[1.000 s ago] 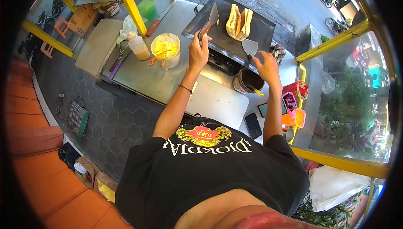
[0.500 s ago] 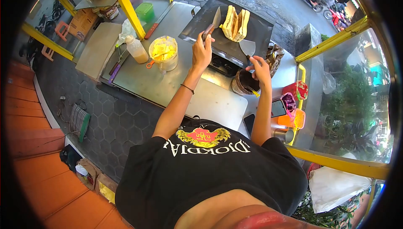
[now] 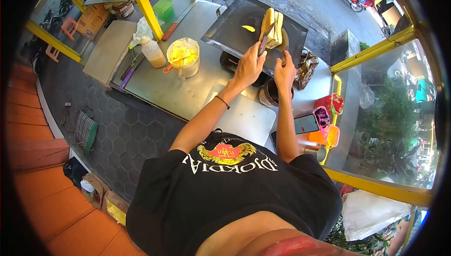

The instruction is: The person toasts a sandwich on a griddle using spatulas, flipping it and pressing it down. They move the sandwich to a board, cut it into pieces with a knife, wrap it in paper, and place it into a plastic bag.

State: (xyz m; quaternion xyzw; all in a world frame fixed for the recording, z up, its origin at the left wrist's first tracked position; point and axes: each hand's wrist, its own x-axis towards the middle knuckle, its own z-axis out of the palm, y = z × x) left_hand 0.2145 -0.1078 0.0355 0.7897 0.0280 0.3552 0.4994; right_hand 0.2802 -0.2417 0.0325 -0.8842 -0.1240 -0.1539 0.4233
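Observation:
Thick slices of bread (image 3: 271,27) stand pressed together on a dark flat griddle (image 3: 225,23). My left hand (image 3: 250,66) is closed round the handle of a knife (image 3: 267,37), whose blade lies against the bread's near left side. On the right, my right hand (image 3: 284,73) grips the dark handle of a spatula (image 3: 283,44); its blade is at the bread's right side, partly hidden. A small yellow piece (image 3: 248,28) lies on the griddle to the left of the bread.
Left of the griddle are a tub of yellow spread (image 3: 183,56) and a squeeze bottle (image 3: 152,53). A brown-stained tub (image 3: 269,92) stands below the griddle. Right of it are a phone (image 3: 306,123), a red container (image 3: 324,102) and an orange container (image 3: 331,136).
Both hands have moved: the left with the knife to the right against the bread, the right slightly up. The bread slices, spread apart at the top before, are now closed together. A yellow piece now shows.

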